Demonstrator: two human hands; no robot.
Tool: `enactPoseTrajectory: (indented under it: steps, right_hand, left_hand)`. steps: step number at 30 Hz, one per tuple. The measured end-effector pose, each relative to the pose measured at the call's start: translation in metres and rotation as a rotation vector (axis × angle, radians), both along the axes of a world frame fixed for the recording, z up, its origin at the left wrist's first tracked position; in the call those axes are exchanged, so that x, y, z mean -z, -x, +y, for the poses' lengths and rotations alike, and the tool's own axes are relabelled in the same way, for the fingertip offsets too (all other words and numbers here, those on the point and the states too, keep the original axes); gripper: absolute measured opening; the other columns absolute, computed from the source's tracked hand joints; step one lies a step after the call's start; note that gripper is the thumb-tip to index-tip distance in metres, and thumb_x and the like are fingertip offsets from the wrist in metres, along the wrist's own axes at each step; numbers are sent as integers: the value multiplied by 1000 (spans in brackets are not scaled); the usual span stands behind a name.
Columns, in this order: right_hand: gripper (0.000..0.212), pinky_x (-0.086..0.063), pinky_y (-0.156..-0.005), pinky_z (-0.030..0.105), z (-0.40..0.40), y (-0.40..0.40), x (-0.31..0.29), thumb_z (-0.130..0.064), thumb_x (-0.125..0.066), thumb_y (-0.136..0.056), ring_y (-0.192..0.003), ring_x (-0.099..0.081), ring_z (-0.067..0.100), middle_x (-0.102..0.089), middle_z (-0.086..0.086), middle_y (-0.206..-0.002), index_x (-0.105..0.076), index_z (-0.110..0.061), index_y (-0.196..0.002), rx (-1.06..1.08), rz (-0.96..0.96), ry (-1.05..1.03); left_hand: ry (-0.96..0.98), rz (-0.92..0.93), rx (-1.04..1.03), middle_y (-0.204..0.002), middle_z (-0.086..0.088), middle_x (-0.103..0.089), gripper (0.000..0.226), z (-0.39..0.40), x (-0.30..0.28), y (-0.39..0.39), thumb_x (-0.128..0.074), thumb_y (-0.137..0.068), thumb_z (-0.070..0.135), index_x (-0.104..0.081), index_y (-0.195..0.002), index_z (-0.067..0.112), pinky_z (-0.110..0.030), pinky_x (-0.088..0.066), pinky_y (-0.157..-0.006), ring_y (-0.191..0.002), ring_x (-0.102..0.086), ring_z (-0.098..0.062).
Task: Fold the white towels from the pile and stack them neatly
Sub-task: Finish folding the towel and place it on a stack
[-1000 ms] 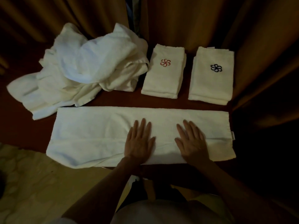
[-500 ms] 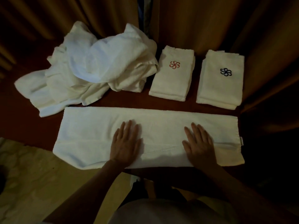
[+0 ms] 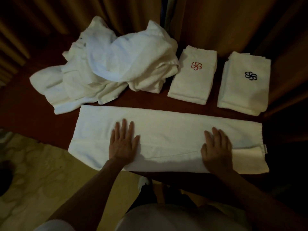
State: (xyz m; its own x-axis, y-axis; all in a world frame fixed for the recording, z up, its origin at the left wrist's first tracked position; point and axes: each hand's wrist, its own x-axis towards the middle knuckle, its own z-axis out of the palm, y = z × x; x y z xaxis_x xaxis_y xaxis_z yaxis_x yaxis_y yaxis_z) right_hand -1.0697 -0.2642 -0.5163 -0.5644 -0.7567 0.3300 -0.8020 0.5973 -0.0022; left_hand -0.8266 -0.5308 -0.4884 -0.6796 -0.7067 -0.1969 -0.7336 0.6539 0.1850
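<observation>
Head view: left hand (image 3: 123, 144) flat on long folded towel (image 3: 166, 130), fingers straight and slightly spread, palm near the towel's front edge, left of middle. Right hand (image 3: 216, 150) likewise flat, fingers extended and close together, pressing near the right end, just left of a small tag (image 3: 265, 148) at the towel's edge. Both forearms reaching in from the bottom of frame. Towel laid lengthwise across the near part of a dark red surface (image 3: 41, 117), folded into a long strip, a seam line running along its front half, front edge slightly overhanging. Beyond it, at back left, loose pile of white towels (image 3: 108, 69), rumpled and heaped, its lower edge just beside the strip's far left corner. Back right, two folded stacks side by side, apart from each other: stack with red emblem (image 3: 193, 75) next to the pile, stack with dark blue emblem (image 3: 245, 84) farther right. Brown curtain (image 3: 225, 22) hanging behind everything. Pale patterned floor (image 3: 33, 172) at lower left.
</observation>
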Motion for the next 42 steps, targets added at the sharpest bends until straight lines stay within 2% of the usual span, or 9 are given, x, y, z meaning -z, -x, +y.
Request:
enactPoseTrajectory:
  steps: [5,9,14,21,25,29,32,36,42]
  right_hand:
    - [46,-35,-105,56,0,-1,-1,-23,-40,-98,-132,-43,46,-45,28,-145,-56,-1,-135,26,-17,-14]
    - [45,-36,-104,55,-2,-2,-3,-23,-43,-97,-129,-44,46,-47,27,-143,-57,-2,-134,22,-34,-1]
    - [49,-34,-106,52,-6,-1,-19,-33,-42,-93,-131,-42,40,-50,21,-142,-59,-7,-131,68,-225,-16]
    - [40,-43,-88,42,35,33,-40,-48,-66,-79,-100,-56,30,-59,8,-103,-66,-11,-93,-225,-280,27]
    - [46,-37,-80,38,62,52,-43,-65,-68,-72,-90,-53,25,-55,0,-90,-61,-21,-86,-200,-255,-83]
    - [51,-36,-84,41,85,81,-52,-71,-54,-71,-95,-52,26,-55,0,-93,-58,-22,-85,-154,-337,-267]
    - [43,-37,-91,38,85,102,-64,-62,-50,-82,-109,-47,23,-52,0,-106,-56,-22,-98,-125,-488,-396]
    - [23,-40,-77,33,74,119,-75,-47,-52,-95,-99,-55,21,-48,-6,-97,-43,-26,-96,-2,-684,-314]
    - [30,-33,-96,40,63,115,-69,-42,-43,-96,-118,-45,26,-53,5,-124,-49,-20,-115,78,-486,-489]
  left_hand:
    - [7,-19,-133,-164,-7,13,72,-18,-1,-31,-2,-96,64,7,-158,27,-45,3,-122,-150,15,-30]
    - [-18,-43,-197,-165,-14,-7,76,-13,-14,-22,-10,-97,62,-14,-157,15,-51,-14,-122,-151,-4,-36]
    - [-14,214,262,-136,-9,-55,66,51,-37,41,-31,-95,64,-57,-130,13,-43,-46,-96,-123,-50,-29]
    - [-16,90,614,-112,-6,-57,59,132,-29,117,-43,-83,67,-61,-110,18,-38,-44,-80,-100,-54,-28]
    - [-22,190,742,-89,-3,-63,40,141,-17,122,-47,-80,54,-64,-89,19,-31,-49,-65,-81,-63,-28]
    - [-164,190,620,-92,-6,-64,42,138,-22,130,-43,-83,55,-58,-93,17,-29,-44,-61,-81,-65,-29]
    - [-322,15,497,-102,-7,-64,36,130,-34,149,-47,-95,49,-52,-105,15,-33,-40,-72,-94,-62,-31]
    - [-529,-52,284,-88,0,-59,36,114,-40,175,-56,-94,52,-52,-92,16,-34,-45,-70,-82,-58,-21]
    - [-240,-112,272,-92,2,-64,45,107,-46,166,-56,-86,68,-59,-98,24,-32,-45,-70,-81,-59,-17]
